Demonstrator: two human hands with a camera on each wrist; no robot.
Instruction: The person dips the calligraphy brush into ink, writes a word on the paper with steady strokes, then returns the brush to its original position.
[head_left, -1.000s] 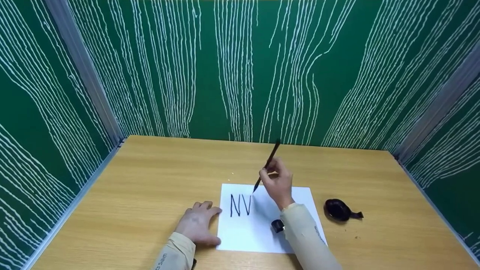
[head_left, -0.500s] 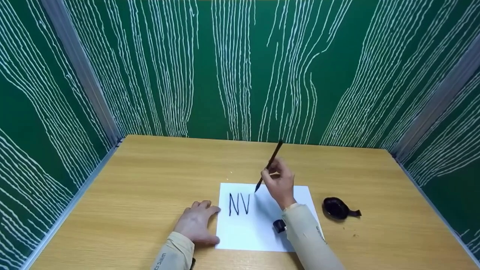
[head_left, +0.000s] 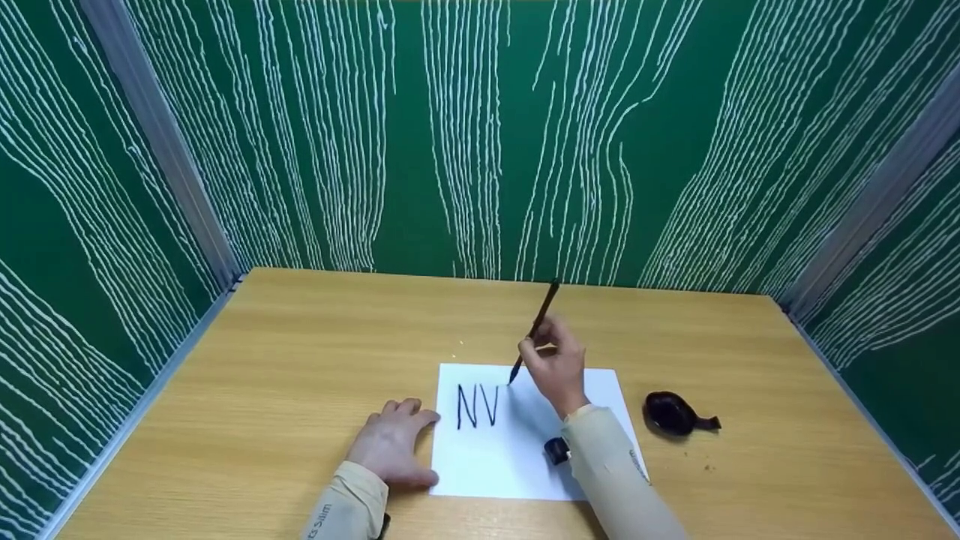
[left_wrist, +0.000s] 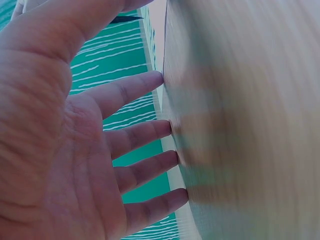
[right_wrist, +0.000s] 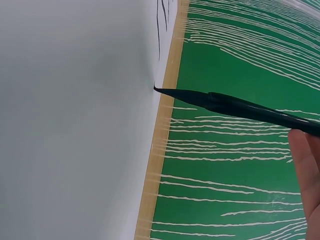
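The right hand pinches a black paintbrush between thumb and fingers. Its pointed bristles lean down to the upper part of a white sheet of paper; in the right wrist view the bent brush tip touches the paper. Black strokes shaped like "NV" stand at the sheet's upper left, just left of the tip. The left hand lies spread at the sheet's left edge. In the left wrist view its straight fingers rest their tips on the tabletop and paper edge.
Right of the sheet is a small black dish with a handle, its contents too dark to tell. A small black block shows at the right cuff. Crumbs lie on the wooden table. Green walls with white lines surround it.
The right hand has shifted the brush tip slightly right, away from the top of the "V". The brush's tilt varies a little. The left hand stays in place.
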